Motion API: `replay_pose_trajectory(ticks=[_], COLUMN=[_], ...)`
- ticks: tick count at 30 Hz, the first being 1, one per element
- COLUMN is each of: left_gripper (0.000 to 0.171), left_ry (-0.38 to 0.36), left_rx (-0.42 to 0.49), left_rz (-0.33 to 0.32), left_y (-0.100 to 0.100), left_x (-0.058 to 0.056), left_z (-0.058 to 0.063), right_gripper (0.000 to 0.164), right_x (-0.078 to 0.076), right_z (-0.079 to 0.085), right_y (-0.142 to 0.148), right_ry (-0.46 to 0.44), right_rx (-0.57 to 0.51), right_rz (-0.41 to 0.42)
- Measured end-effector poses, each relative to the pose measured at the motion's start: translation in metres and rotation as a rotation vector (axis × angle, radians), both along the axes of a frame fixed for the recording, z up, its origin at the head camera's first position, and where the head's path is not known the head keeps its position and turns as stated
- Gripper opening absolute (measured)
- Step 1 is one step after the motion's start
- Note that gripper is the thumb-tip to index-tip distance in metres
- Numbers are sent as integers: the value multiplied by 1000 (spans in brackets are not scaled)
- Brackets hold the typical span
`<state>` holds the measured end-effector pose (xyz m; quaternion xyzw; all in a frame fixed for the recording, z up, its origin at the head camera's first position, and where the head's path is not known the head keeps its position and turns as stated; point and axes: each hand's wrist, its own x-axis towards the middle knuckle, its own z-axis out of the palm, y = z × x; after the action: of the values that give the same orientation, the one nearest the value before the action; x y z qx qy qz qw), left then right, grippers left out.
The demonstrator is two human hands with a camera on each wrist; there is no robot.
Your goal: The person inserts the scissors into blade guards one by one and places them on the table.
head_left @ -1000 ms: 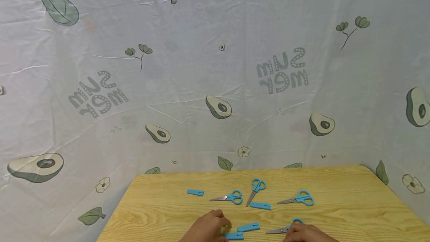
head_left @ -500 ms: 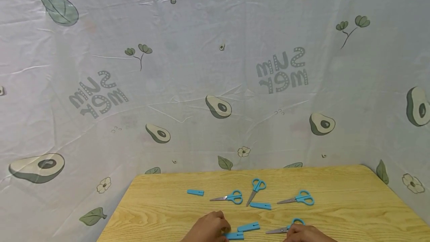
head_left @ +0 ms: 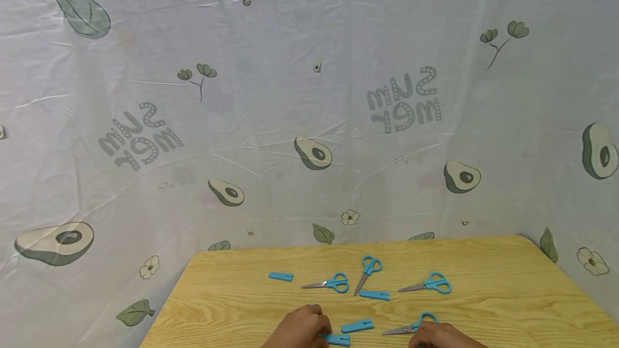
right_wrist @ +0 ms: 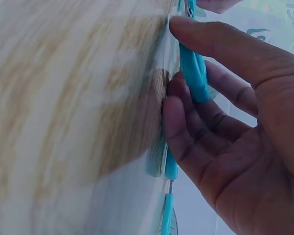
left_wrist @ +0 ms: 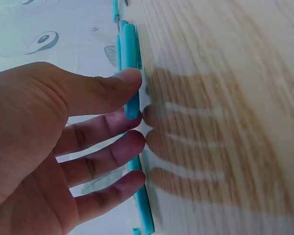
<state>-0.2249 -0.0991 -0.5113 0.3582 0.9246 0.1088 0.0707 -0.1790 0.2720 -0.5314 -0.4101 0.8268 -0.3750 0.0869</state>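
My left hand point(head_left: 299, 327) pinches the end of a blue scissors cover point(head_left: 338, 340) on the table. In the left wrist view its thumb presses on that cover, with the other fingers spread behind it. Behind those fingers lies another blue piece point(left_wrist: 144, 210). A second blue cover point(head_left: 357, 325) lies just beyond the held one. On the right, my right hand point(head_left: 441, 334) grips the blue handle of a pair of scissors point(head_left: 411, 328), whose blades point left toward the covers. The right wrist view shows the handle point(right_wrist: 195, 73) between thumb and fingers.
Farther back on the wooden table point(head_left: 232, 305) lie three more scissors: one left point(head_left: 332, 283), one upright-angled point(head_left: 368, 270), one right point(head_left: 432, 282). Two blue covers rest there too, one at left point(head_left: 281, 276), one mid-table point(head_left: 374, 295). A patterned sheet point(head_left: 271, 122) hangs behind.
Both hands keep almost the same places and holds. The head view has shifted slightly, and a small blue edge now shows above the left hand's knuckles.
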Motion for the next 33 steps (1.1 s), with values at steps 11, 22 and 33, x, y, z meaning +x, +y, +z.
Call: replay_pose_trajectory(ticks=[11, 22, 33], left_gripper=[6, 12, 14], left_ry=[5, 62, 165], left_rx=[33, 54, 89], left_rz=[30, 18, -23], left_y=[0, -5, -11], left_x=[7, 10, 10], left_z=[16, 25, 30], right_gripper=[35, 56, 45], right_x=[0, 1, 1], right_z=[10, 13, 11], right_y=[3, 8, 9], right_ry=[-401, -734, -666], right_rx=[-231, -433, -412], right_rz=[53, 70, 9])
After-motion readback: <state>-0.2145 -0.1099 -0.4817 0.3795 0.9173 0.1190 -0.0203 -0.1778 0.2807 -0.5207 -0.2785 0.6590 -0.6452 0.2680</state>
